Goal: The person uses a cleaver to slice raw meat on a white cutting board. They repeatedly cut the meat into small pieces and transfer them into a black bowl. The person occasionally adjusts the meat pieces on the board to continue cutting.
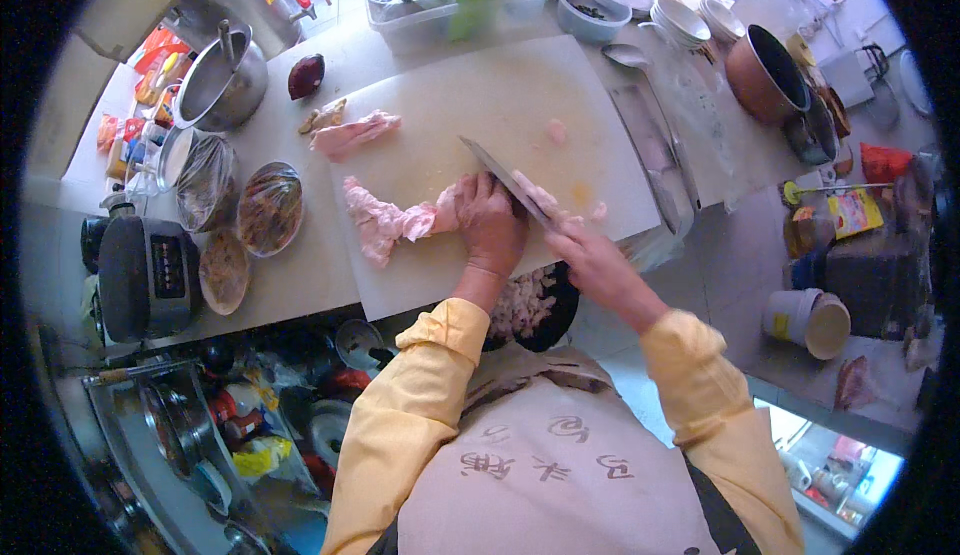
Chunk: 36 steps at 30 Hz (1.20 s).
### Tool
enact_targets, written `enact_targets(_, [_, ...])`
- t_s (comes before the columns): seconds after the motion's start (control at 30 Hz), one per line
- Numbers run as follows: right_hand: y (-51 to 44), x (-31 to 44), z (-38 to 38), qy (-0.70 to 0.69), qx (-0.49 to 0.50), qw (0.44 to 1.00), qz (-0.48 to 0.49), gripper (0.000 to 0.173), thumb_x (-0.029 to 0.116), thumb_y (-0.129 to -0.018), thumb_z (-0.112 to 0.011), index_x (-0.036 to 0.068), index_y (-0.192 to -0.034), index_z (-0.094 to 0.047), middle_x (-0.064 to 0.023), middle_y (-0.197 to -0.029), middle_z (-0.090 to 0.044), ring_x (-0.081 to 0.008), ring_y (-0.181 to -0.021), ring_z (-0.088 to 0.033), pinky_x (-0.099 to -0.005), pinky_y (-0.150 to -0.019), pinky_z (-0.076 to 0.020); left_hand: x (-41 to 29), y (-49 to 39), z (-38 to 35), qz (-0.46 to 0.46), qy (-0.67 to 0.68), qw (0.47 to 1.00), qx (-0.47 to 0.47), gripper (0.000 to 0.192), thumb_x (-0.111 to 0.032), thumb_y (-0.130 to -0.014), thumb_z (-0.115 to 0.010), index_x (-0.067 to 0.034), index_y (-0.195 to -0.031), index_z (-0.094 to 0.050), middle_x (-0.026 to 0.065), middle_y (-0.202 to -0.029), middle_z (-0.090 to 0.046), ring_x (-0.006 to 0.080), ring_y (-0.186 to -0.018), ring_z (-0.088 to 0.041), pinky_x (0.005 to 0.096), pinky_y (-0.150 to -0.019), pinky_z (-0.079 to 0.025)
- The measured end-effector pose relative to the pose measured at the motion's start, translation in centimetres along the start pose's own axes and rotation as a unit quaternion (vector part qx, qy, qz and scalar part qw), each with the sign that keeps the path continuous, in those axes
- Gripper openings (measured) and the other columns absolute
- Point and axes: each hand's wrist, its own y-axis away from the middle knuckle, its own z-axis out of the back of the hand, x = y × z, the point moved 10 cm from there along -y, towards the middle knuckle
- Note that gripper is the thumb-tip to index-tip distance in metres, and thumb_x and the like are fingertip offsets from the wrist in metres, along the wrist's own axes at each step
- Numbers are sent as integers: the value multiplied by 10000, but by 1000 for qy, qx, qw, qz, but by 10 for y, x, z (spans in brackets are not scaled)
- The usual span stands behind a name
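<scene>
On a white cutting board (450,97) lies a long strip of pale pink fatty meat (379,217). My left hand (489,217) presses down on the strip's right end, fingers curled beside the blade. In my right hand (596,262) is the handle of a kitchen knife (510,180), its tip pointing up and left across the board. Small cut pieces (536,193) lie along the blade's right side. Another piece of raw meat (352,134) rests at the board's upper left. Below the board's front edge, a dark pan (559,307) holds many cut pale bits, partly hidden by my arms.
To the left stand a steel pot (225,82), film-covered bowls (271,210) and a dark appliance (146,277). A purple vegetable (306,77) sits behind the board. A ladle (630,56) and a metal tray (649,150) lie along the right edge. Stacked white bowls (679,20) stand farther back.
</scene>
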Motion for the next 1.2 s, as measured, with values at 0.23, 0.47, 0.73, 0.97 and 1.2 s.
enact_targets(0.23, [-41, -1, -4, -147, 7, 988, -56, 385, 399, -1108, -496, 44, -1060, -634, -5, -573, -489, -95, -383, -399, -258, -373, -313, 6, -1, 6, 12, 47, 999, 19, 153, -138, -840, -714, -38, -955, -701, 173, -1081, -668, 399, -1049, -612, 505, -946, -486])
enact_targets(0.47, [17, 5, 10, -149, -39, 982, -110, 385, 414, -1082, -569, 62, -929, -603, 12, -621, -481, -90, -466, -438, -273, -416, -340, 10, -8, 25, 2, 48, 999, 11, 128, -143, -856, -709, -37, -922, -683, 157, -1079, -667, 385, -1057, -606, 504, -925, -495])
enact_targets(0.73, [42, 3, -12, -42, -66, 997, -6, 336, 370, -1078, -569, 49, -988, -609, -3, -626, -505, -95, -468, -464, -288, -408, -348, 3, -5, 20, -42, 8, 999, 10, 204, -164, -789, -721, -46, -955, -702, 135, -1020, -649, 376, -1015, -595, 495, -884, -490])
enact_targets(0.97, [-69, 21, -7, -30, -80, 995, 53, 361, 420, -1066, -563, 70, -995, -606, -17, -653, -512, -113, -451, -469, -289, -379, -361, 7, -11, 6, -24, -21, 999, 37, 210, -195, -806, -722, -47, -955, -725, 129, -1041, -667, 365, -1037, -596, 489, -882, -505])
enact_targets(1.2, [29, -17, -7, -132, -36, 982, -132, 405, 459, -1084, -518, 71, -997, -595, 3, -600, -490, -89, -426, -431, -258, -379, -340, 20, -15, 8, 28, -47, 997, 60, 167, -188, -852, -710, -37, -921, -715, 148, -1051, -681, 369, -1033, -606, 482, -930, -503])
